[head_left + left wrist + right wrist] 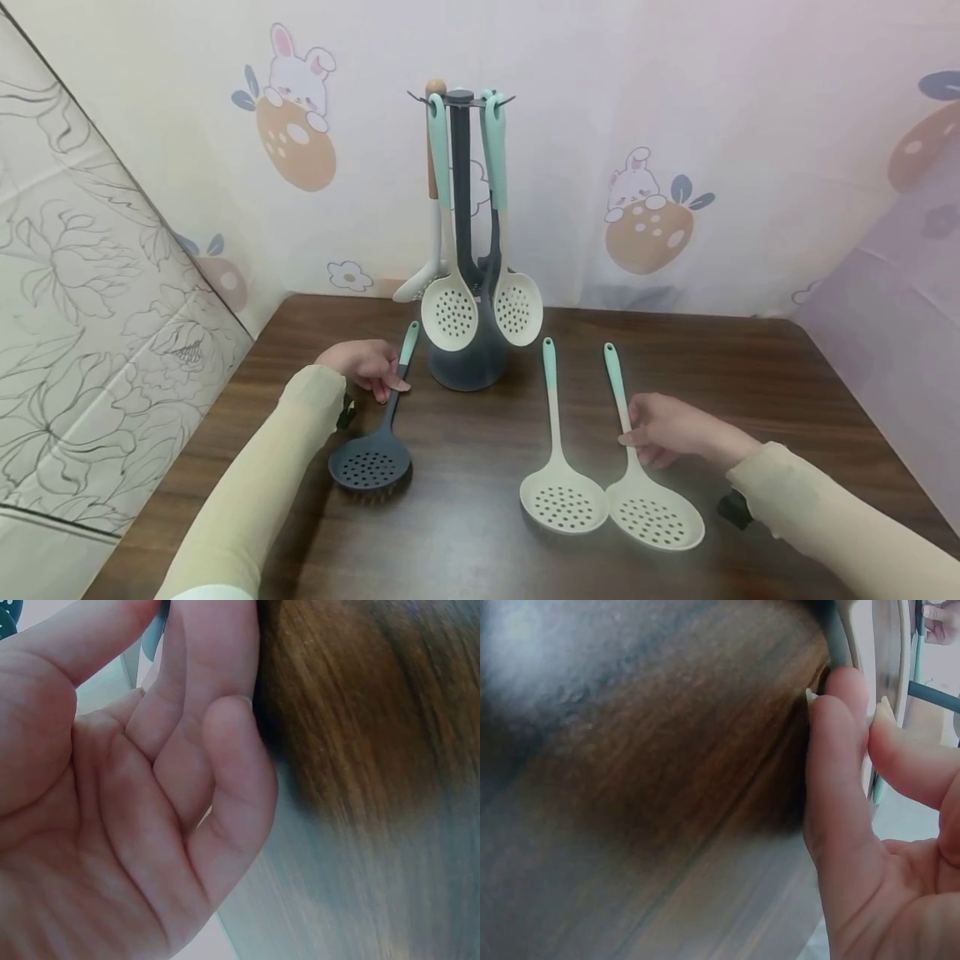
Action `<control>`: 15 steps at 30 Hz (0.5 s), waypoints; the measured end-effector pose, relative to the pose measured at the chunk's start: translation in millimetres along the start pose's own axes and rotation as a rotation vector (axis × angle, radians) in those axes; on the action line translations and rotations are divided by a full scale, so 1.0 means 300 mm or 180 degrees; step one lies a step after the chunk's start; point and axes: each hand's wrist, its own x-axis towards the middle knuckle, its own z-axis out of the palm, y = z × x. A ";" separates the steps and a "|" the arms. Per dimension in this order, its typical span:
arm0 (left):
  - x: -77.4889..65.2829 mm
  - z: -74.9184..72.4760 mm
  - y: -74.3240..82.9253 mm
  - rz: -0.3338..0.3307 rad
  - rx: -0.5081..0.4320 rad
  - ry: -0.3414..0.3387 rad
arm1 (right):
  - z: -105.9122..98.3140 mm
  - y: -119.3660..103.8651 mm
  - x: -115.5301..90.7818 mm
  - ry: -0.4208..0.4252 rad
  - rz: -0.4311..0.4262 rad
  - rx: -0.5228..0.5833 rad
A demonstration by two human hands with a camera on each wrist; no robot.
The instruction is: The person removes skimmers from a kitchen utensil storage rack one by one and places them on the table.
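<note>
On the left of the table my left hand (pixel 366 367) pinches the shaft of a dark grey skimmer (pixel 369 461) with a mint handle end. Its perforated bowl points toward me, close over the wood. To the right, my right hand (pixel 667 427) holds a cream skimmer (pixel 658 515) by its shaft, between thumb and fingers. A second cream skimmer (pixel 564 502) lies beside it, their bowls meeting at the rims. In the left wrist view the curled fingers (pixel 232 772) hide most of the grey tool. The right wrist view shows the pale shaft (pixel 861 634) at the fingertips.
A dark utensil stand (pixel 467 367) rises at the back centre, hung with cream slotted ladles (pixel 450 315) and other tools, one with a wooden handle (pixel 432 158). The brown table (pixel 465 533) meets a rabbit-print cloth (pixel 555 208) behind and a floral panel (pixel 90 275) at left.
</note>
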 end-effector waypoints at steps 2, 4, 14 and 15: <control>0.003 0.001 -0.002 -0.0022 -0.0035 -0.0044 | 0.003 0.010 0.002 -0.0019 0.0006 0.0069; 0.006 0.002 -0.003 -0.0019 -0.0030 -0.0094 | 0.007 0.022 0.003 -0.0040 0.0012 0.0141; 0.012 -0.018 0.010 -0.0073 -0.0064 -0.0173 | 0.000 0.032 0.016 -0.0057 -0.0066 0.0246; 0.013 -0.018 0.009 -0.0061 -0.0064 -0.0186 | -0.001 0.033 0.017 -0.0066 -0.0068 0.0249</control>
